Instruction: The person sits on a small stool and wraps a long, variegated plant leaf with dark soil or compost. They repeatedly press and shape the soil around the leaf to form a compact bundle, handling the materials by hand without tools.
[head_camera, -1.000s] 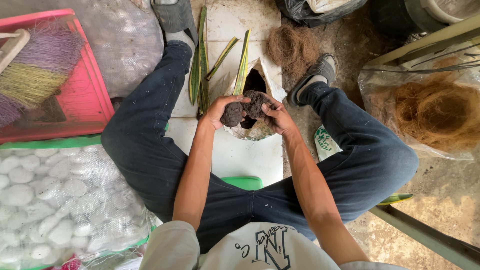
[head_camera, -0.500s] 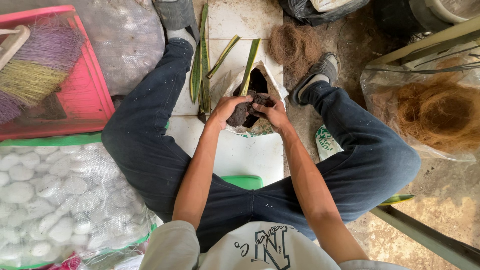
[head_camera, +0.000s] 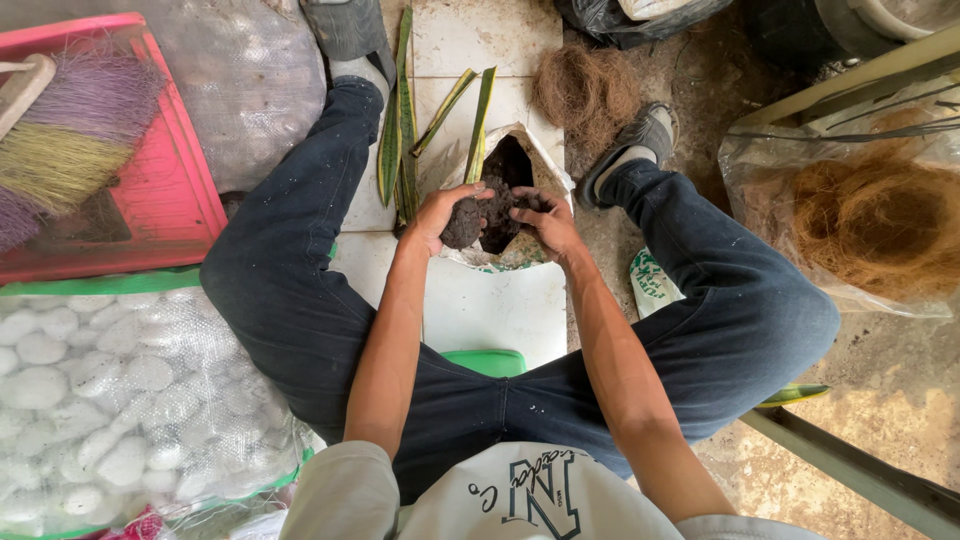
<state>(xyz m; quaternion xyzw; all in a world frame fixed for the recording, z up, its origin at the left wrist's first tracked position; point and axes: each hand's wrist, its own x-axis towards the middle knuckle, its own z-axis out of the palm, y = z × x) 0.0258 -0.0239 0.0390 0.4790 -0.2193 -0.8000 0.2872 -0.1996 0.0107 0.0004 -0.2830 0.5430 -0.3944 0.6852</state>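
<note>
I see both hands together over the open soil bag (head_camera: 520, 255): left hand (head_camera: 440, 215) cupped around a dark clump of soil (head_camera: 462, 224), right hand (head_camera: 545, 222) curled around more soil just beside it.

Hidden and cut-off parts, seen from the head camera

The left hand (head_camera: 438, 215) and right hand (head_camera: 545, 222) cover much of the soil clump (head_camera: 480, 212) — its underside and the fingertips pressed into it cannot be seen. The bag (head_camera: 520, 160) mouth is dark inside; its depth cannot be told. The leaves (head_camera: 400, 130) lose their bases behind the left hand. The broom (head_camera: 55, 150) and pink tray (head_camera: 150, 200) run off the left edge — the fibre bag (head_camera: 860, 230) off the right. The pebble sack (head_camera: 110, 400) is cut at the bottom-left.
</note>
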